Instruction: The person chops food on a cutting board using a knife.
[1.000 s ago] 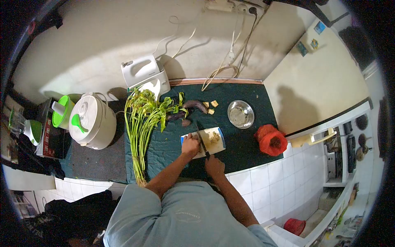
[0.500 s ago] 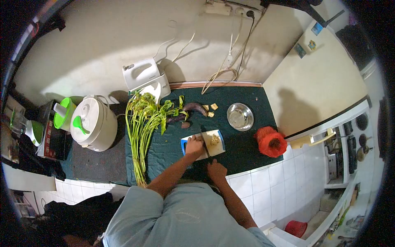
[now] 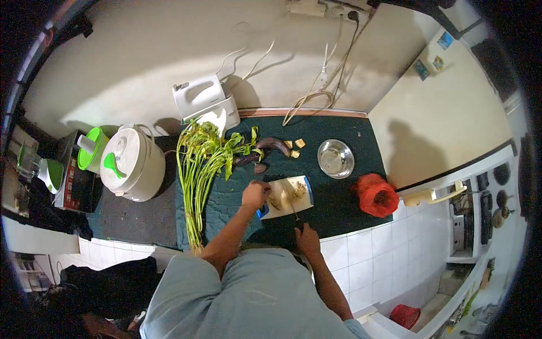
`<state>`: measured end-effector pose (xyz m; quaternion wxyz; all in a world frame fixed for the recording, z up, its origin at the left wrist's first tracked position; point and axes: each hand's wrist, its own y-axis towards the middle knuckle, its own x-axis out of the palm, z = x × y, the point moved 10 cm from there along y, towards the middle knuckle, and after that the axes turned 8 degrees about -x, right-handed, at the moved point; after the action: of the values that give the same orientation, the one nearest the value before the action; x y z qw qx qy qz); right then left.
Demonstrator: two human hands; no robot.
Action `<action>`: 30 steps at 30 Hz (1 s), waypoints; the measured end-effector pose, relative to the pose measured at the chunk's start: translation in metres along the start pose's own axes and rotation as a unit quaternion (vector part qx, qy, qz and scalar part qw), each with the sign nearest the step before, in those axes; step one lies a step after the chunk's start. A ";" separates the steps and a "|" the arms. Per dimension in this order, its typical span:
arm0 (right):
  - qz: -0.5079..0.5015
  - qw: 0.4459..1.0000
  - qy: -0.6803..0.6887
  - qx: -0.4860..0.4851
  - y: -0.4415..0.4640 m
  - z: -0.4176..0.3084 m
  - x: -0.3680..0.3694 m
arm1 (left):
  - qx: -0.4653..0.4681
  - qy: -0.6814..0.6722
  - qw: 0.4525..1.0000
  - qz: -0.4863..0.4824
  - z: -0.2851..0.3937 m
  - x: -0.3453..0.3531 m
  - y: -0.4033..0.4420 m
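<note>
My right hand (image 3: 307, 239) is closed around the handle of a knife (image 3: 296, 214), whose blade is smeared by motion over a white cutting board (image 3: 280, 212) with blue ends. Small chopped bits (image 3: 300, 188) lie toward the board's far right corner, and more sit left of the blade. At the board's left end is my left hand (image 3: 256, 195), raised a little with its fingers curled together; whatever they hold, if anything, is hidden. Behind the board are eggplants (image 3: 275, 144), a small brown piece (image 3: 259, 168) and several pale cut chunks (image 3: 295, 153).
Long-stemmed leafy greens (image 3: 199, 186) lie left of the board. A metal bowl (image 3: 335, 159) and a red bag (image 3: 375, 195) stand to the right. A white hand mixer (image 3: 199, 96), rice cooker (image 3: 131, 164) and green container (image 3: 92, 150) are farther left. Cords (image 3: 310, 99) hang along the wall.
My left hand has moved off the board's middle to its left end. The knife, still in my right hand, has turned and its blade is blurred. The chopped bits are more spread out.
</note>
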<state>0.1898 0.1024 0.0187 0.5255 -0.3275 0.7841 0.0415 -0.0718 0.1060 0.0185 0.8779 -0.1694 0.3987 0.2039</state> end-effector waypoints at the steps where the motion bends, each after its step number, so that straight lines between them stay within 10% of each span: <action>1: -0.003 1.000 0.000 -0.003 -0.002 0.000 0.002 | -0.004 0.001 1.000 0.002 -0.007 -0.001 -0.002; 18: -0.042 0.998 -0.006 0.052 -0.004 0.039 0.045 | 0.119 0.183 0.976 0.010 0.001 0.026 -0.002; 30: -0.054 0.997 0.006 0.058 -0.005 0.031 0.031 | 0.122 0.072 0.990 -0.003 0.003 0.030 0.008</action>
<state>0.2103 0.0964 -0.0204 0.5404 -0.3384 0.7697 -0.0339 -0.0563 0.1213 -0.0034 0.8619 -0.0766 0.4818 0.1383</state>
